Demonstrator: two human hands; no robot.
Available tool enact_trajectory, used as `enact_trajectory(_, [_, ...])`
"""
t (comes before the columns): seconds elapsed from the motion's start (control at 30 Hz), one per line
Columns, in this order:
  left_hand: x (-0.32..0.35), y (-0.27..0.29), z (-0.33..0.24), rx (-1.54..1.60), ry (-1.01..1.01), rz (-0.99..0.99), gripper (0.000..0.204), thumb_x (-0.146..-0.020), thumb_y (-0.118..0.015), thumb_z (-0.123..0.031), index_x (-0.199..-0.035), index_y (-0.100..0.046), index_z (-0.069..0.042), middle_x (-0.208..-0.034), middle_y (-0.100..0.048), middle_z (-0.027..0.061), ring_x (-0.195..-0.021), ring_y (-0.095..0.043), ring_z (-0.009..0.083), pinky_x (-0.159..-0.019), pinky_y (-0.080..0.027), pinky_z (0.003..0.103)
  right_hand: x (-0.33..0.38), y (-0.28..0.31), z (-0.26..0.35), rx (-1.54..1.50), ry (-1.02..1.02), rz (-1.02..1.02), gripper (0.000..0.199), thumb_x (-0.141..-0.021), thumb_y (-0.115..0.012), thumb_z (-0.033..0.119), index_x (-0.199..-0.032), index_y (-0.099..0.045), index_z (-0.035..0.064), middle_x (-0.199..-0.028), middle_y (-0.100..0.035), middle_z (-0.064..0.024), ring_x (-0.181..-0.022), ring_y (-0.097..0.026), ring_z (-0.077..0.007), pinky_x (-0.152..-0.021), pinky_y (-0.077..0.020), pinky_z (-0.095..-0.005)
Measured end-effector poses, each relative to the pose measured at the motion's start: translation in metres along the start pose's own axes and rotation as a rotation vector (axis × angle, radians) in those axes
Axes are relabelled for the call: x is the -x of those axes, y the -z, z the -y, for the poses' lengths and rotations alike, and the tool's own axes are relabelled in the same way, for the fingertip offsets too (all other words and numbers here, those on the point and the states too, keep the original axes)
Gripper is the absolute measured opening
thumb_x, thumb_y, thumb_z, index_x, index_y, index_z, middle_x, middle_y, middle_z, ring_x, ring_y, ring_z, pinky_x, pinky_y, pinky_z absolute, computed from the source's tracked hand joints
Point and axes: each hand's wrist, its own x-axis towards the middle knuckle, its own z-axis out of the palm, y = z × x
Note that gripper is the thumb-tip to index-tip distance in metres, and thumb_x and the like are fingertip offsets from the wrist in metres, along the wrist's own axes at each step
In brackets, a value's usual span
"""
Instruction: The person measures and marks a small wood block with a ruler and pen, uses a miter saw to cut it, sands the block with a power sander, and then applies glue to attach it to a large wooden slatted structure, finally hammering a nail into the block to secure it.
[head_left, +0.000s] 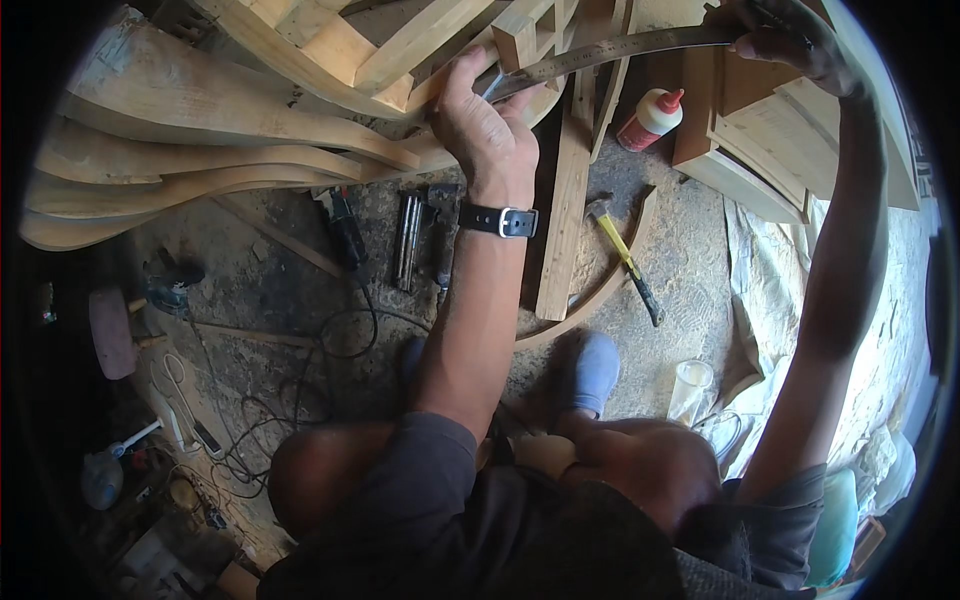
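A long dark steel ruler (625, 48) with fine marks along it spans between my hands in front of the curved wooden frame (290, 50). My left hand (485, 130), with a black-strapped watch on its wrist, is closed around the ruler's left end, close against the frame's wooden edge. At the far right my right hand (800, 50) grips the other end, above the pale wooden cabinet-like piece (765, 140). Part of the right hand's fingers lies in shadow.
On the floor lie a yellow-and-black hammer (628, 258), a wooden plank (566, 220), a curved strip (605, 290) and a corded power tool (343, 228). A red-capped glue bottle (652, 120) stands near the cabinet. A clear cup (690, 390) sits by my knee; cables (290, 400) tangle at left.
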Motion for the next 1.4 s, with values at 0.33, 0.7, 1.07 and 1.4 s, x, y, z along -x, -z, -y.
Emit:
enact_trajectory(0.33, [0.005, -0.007, 0.001, 0.020, 0.035, 0.001, 0.056, -0.088, -0.068, -0.022, -0.135, -0.049, 0.000, -0.134, -0.054, 0.0182, -0.132, -0.050, 0.0416, -0.102, -0.050, 0.070, -0.017, 0.022, 0.019, 0.185, -0.030, 0.124, 0.031, -0.093, -0.077, 0.010, -0.082, -0.049, 0.0063, -0.100, -0.074, -0.0107, -0.110, -0.069, -0.0192, -0.088, -0.0540, -0.0348])
enact_trajectory(0.7, [0.001, 0.001, -0.002, 0.035, 0.017, 0.030, 0.055, -0.085, -0.071, -0.022, -0.134, -0.053, -0.002, -0.132, -0.055, 0.0171, -0.130, -0.051, 0.0372, -0.102, -0.050, 0.070, -0.030, 0.027, 0.017, 0.145, -0.083, 0.137, 0.033, -0.094, -0.075, 0.007, -0.081, -0.045, 0.0084, -0.107, -0.075, -0.0134, -0.116, -0.068, -0.0205, -0.093, -0.0532, -0.0345])
enact_trajectory(1.07, [0.003, 0.001, -0.009, 0.023, 0.096, 0.086, 0.051, -0.087, -0.068, -0.021, -0.133, -0.052, -0.006, -0.133, -0.052, 0.0129, -0.130, -0.050, 0.0299, -0.105, -0.048, 0.070, 0.016, 0.036, 0.032, 0.558, -0.167, 0.085, 0.030, -0.088, -0.079, 0.011, -0.085, -0.049, 0.0073, -0.080, -0.067, -0.0072, -0.077, -0.064, -0.0227, -0.069, -0.0483, -0.0359])
enact_trajectory(1.4, [0.000, 0.002, -0.007, 0.076, 0.014, 0.030, 0.059, -0.082, -0.072, -0.012, -0.136, -0.047, -0.009, -0.133, -0.047, 0.0111, -0.133, -0.042, 0.0286, -0.101, -0.039, 0.085, 0.186, -0.126, -0.065, -0.188, -0.050, -0.143, 0.039, -0.092, -0.069, -0.003, -0.128, -0.056, 0.0004, -0.112, -0.074, -0.0170, -0.098, -0.073, -0.0293, -0.086, -0.0580, -0.0399])
